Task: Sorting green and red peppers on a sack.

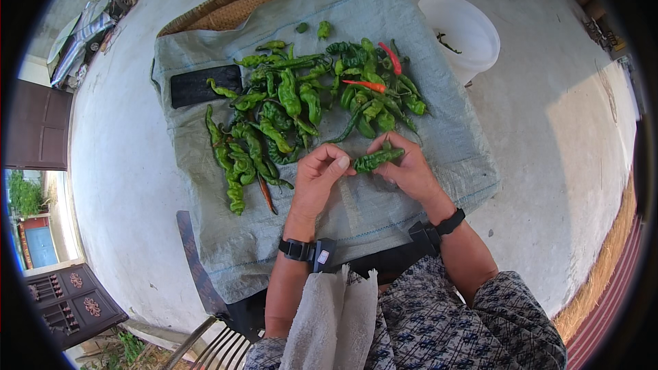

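A wrinkled green pepper [379, 160] is held low over a pale woven plastic sack. My right hand [406, 167] grips it from the right, between thumb and fingers. At the pepper's left end, the thumb and fingertips of my left hand [321, 174] pinch together, partly hiding that end. Beyond both hands, a heap of long green peppers [290, 95] spreads across the sack [437, 169]. A red pepper [390, 58] and an orange-red pepper [366, 85] lie on its right part. One brownish-red pepper [266, 194] rests at the near left.
A black smartphone [193, 87] lies left of the heap. Behind the sack shows a woven basket rim [252, 0]. The white plastic bucket [470, 23] at the far right holds a few dark green bits. Concrete floor [128, 164] surrounds everything; a slatted chair [221, 347] stands at lower left.
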Action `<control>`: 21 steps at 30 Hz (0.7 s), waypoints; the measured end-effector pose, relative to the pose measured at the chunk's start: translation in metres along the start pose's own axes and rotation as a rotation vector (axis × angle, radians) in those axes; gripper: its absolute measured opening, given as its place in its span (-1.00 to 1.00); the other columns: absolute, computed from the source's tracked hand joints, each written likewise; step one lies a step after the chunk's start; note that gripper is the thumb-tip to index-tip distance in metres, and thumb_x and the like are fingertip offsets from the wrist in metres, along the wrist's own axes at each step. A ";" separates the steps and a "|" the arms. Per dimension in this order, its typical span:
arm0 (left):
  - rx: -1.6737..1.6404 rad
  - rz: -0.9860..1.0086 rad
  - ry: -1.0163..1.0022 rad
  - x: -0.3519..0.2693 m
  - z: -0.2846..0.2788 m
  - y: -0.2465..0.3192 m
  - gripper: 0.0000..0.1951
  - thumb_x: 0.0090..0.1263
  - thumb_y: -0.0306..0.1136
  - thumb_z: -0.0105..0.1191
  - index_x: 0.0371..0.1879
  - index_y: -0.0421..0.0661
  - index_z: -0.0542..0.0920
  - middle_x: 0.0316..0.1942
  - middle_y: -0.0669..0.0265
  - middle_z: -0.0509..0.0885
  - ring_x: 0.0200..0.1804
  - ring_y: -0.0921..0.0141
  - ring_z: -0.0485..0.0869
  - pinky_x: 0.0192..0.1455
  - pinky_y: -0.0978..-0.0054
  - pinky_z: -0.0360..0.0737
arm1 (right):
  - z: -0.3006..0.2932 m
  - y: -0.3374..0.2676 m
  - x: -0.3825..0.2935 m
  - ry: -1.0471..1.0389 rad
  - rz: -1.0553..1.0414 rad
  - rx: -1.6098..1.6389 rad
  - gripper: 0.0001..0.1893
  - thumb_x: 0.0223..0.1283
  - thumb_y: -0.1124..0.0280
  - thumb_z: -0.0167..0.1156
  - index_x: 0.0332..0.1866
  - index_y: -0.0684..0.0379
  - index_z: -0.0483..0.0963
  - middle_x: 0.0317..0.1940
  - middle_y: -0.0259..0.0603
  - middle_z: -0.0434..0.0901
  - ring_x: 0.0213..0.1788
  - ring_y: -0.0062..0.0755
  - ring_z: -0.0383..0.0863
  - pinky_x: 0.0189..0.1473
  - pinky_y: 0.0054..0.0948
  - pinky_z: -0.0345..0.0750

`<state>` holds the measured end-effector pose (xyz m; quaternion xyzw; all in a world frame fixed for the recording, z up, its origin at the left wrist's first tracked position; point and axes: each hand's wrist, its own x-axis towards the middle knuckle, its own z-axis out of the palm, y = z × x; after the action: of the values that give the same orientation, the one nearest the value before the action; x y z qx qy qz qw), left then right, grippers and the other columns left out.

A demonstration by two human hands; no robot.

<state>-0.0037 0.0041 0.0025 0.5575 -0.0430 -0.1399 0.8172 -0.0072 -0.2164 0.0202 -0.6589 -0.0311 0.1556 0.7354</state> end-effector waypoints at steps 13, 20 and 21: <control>0.010 -0.004 -0.003 0.000 0.000 -0.002 -0.84 0.58 -0.35 0.22 -0.20 -0.20 0.64 -0.25 0.41 0.64 -0.20 0.52 0.63 -0.02 0.51 0.62 | -0.002 0.003 0.000 -0.014 0.030 0.056 -0.76 0.21 0.64 0.33 -0.03 0.25 0.56 -0.20 -0.48 0.54 -0.21 -0.77 0.45 -0.18 -0.64 0.44; 0.028 -0.008 0.030 0.000 -0.002 -0.003 -0.86 0.57 -0.38 0.23 -0.18 -0.21 0.65 -0.25 0.39 0.67 -0.20 0.51 0.64 -0.02 0.51 0.61 | -0.001 0.001 -0.001 -0.040 -0.021 0.059 -0.76 0.26 0.57 0.38 -0.01 0.25 0.55 -0.20 -0.48 0.53 -0.17 -0.76 0.45 -0.14 -0.64 0.44; 0.028 -0.008 0.030 0.000 -0.002 -0.003 -0.86 0.57 -0.38 0.23 -0.18 -0.21 0.65 -0.25 0.39 0.67 -0.20 0.51 0.64 -0.02 0.51 0.61 | -0.001 -0.001 -0.001 -0.040 -0.021 0.059 -0.76 0.26 0.57 0.38 -0.01 0.25 0.55 -0.20 -0.48 0.53 -0.17 -0.76 0.45 -0.14 -0.64 0.44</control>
<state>-0.0036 0.0047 -0.0016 0.5710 -0.0306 -0.1340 0.8093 -0.0080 -0.2174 0.0211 -0.6331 -0.0482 0.1621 0.7554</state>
